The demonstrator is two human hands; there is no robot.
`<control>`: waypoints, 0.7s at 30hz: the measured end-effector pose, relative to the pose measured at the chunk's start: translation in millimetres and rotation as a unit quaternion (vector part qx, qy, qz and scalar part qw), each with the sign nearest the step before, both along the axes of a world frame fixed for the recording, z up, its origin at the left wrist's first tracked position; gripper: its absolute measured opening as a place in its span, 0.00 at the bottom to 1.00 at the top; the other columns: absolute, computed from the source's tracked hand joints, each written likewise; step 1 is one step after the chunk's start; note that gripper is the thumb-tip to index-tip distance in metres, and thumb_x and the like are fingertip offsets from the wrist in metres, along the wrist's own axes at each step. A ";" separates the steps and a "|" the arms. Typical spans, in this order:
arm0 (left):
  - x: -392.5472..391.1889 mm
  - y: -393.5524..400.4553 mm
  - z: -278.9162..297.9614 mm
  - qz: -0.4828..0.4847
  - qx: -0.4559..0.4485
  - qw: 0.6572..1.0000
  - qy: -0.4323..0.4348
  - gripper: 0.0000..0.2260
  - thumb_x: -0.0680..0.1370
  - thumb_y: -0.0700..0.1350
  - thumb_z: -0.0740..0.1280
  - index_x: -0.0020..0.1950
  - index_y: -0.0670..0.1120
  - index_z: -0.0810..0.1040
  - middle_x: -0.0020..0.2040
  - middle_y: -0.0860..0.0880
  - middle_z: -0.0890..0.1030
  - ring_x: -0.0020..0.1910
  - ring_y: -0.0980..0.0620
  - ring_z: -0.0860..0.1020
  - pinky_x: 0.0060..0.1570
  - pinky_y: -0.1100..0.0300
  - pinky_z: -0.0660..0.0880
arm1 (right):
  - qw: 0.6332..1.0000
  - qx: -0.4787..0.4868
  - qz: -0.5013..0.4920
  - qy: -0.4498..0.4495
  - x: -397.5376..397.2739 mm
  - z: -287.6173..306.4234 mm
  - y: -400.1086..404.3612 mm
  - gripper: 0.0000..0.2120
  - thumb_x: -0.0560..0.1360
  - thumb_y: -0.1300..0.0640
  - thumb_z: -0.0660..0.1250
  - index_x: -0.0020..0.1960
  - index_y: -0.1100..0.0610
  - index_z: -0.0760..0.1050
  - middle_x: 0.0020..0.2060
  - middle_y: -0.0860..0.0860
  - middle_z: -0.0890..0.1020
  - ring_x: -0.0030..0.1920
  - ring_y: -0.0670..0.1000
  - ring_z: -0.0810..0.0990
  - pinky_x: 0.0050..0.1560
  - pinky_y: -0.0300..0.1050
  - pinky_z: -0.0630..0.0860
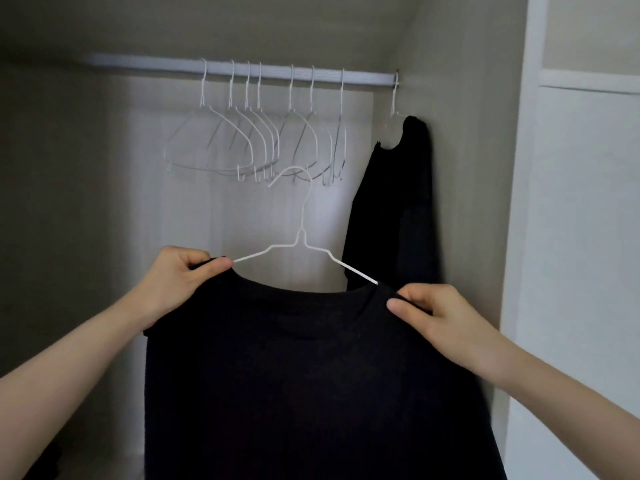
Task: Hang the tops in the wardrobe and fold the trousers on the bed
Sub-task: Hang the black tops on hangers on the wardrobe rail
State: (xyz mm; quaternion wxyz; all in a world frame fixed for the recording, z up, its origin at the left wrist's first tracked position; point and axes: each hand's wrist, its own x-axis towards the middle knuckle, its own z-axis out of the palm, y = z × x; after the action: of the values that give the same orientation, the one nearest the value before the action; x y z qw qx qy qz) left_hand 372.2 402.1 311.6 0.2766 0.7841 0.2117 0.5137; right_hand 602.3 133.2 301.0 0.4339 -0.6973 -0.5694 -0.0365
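Observation:
A black top (pixel 304 368) hangs in front of me on a white wire hanger (pixel 301 237), whose hook points up below the rail. My left hand (pixel 180 275) pinches the top's left shoulder at the neckline. At the right shoulder beside the collar, my right hand (pixel 440 313) pinches the fabric. Both hanger arms run into the neck opening. A white wardrobe rail (pixel 242 69) crosses above.
Several empty white wire hangers (pixel 256 140) hang on the rail. Another black top (pixel 391 209) hangs at the rail's right end against the wardrobe side wall (pixel 464 168). A white door panel (pixel 581 237) stands at the right.

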 end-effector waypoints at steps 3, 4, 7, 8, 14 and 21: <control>11.0 15.8 5.2 -0.015 0.022 0.999 0.017 0.21 0.76 0.45 0.71 0.27 0.40 0.68 0.22 0.53 0.63 0.21 0.59 0.61 0.21 0.67 0.59 | 0.992 -0.030 0.047 0.115 -9.9 10.8 1.6 0.17 0.80 0.52 0.62 0.34 0.57 0.74 0.31 0.50 0.76 0.32 0.47 0.74 0.36 0.38 0.72; 15.7 22.5 7.0 -0.021 0.028 0.999 0.026 0.21 0.76 0.46 0.71 0.28 0.38 0.69 0.23 0.51 0.64 0.22 0.58 0.62 0.22 0.66 0.60 | 0.982 -0.042 0.069 0.172 -12.2 14.2 0.9 0.16 0.80 0.52 0.61 0.39 0.60 0.78 0.36 0.53 0.82 0.37 0.51 0.80 0.42 0.41 0.76; 36.5 41.7 10.3 -0.011 0.061 0.996 0.064 0.24 0.77 0.53 0.68 0.33 0.34 0.72 0.27 0.49 0.66 0.26 0.56 0.64 0.26 0.62 0.61 | 0.958 -0.053 0.087 0.269 -17.9 27.9 -2.1 0.15 0.81 0.54 0.60 0.50 0.62 0.82 0.48 0.58 0.85 0.50 0.57 0.84 0.52 0.47 0.80; 45.9 46.2 9.6 -0.006 0.067 0.995 0.077 0.23 0.77 0.54 0.68 0.34 0.35 0.73 0.27 0.49 0.67 0.25 0.57 0.64 0.26 0.63 0.62 | 0.955 -0.052 0.083 0.279 -21.3 33.7 -4.4 0.15 0.81 0.55 0.60 0.50 0.62 0.82 0.48 0.59 0.85 0.50 0.57 0.84 0.51 0.48 0.80; 115.6 45.0 7.5 -0.080 0.078 0.985 0.129 0.21 0.80 0.57 0.62 0.32 0.44 0.73 0.27 0.54 0.71 0.28 0.58 0.69 0.33 0.61 0.66 | 0.968 -0.017 -0.017 0.251 -32.5 65.3 -26.3 0.15 0.80 0.57 0.60 0.45 0.59 0.84 0.43 0.57 0.86 0.45 0.56 0.85 0.50 0.48 0.80; 201.0 18.7 28.5 -0.129 0.110 0.982 0.079 0.19 0.81 0.57 0.60 0.38 0.45 0.76 0.34 0.51 0.76 0.36 0.53 0.75 0.39 0.57 0.69 | 0.961 0.061 -0.141 0.231 -32.6 78.0 -51.8 0.14 0.79 0.57 0.63 0.43 0.61 0.84 0.40 0.58 0.86 0.43 0.58 0.85 0.47 0.48 0.80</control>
State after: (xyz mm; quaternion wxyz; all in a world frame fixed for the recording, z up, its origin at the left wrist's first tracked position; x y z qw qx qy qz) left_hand 573.2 420.8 340.1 0.2347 0.8686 0.0725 0.4304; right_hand 569.7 81.4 378.9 0.5859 -0.7319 -0.3466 0.0296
